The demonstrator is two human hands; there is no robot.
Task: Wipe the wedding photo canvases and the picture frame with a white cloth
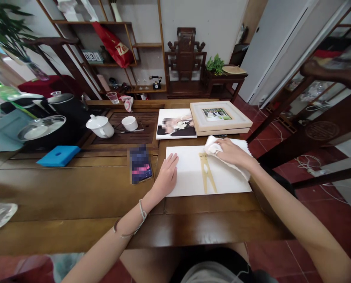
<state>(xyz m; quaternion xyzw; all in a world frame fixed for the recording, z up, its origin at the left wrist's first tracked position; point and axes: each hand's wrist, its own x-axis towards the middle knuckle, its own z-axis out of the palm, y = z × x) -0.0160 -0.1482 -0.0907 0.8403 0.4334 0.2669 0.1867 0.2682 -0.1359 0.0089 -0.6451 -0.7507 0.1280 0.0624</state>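
A white rectangular board [187, 181] lies flat near the table's front edge. On its middle is a pale yellow piece [204, 160] with two legs spreading toward me. My left hand [167, 175] rests open on the board's left edge, fingers stretched out. Toward the far right corner, my right hand [232, 152] is closed on a bunched white cloth [213, 146], pressing it against the board beside the top of the yellow piece. Part of the cloth spreads out under my right hand and wrist and covers the board's right side.
Behind the board lie a photo panel [177, 131] and a cream framed photo [199, 112]. A phone [141, 167] is left of my left hand. On the tea tray [142, 137] stand a lidded white cup [100, 126] and a small bowl [129, 124]. A blue block [59, 156] sits farther left.
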